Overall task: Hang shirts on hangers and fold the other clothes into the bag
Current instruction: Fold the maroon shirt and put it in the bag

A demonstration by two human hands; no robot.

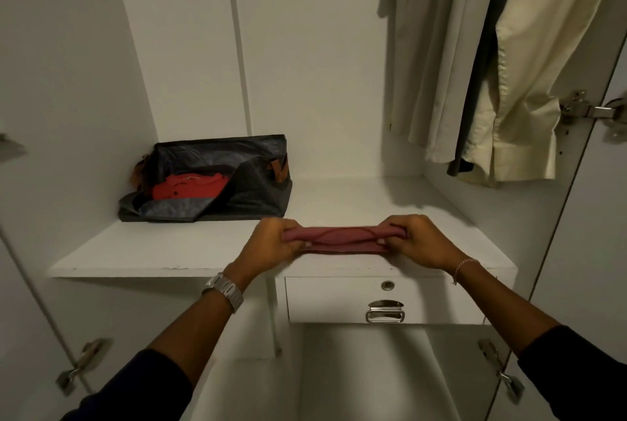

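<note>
A white shelf [163,251] is seen inside an open wardrobe. A dark bag [237,196] lies at its back left, unzipped, with a folded red shirt [186,188] inside. Pale shirts [522,81] are hung at the upper right, with a dark garment [481,74] between them; their hems end above the shelf's right end. A drawer [383,300] with a metal handle [385,313] is fixed under the shelf on the right. A folded pink cloth [342,239] is held at the shelf's front edge, well apart from the bag. Its left end is gripped by the left hand [271,244] and its right end by the right hand [419,244], fingers curled round the fabric.
</note>
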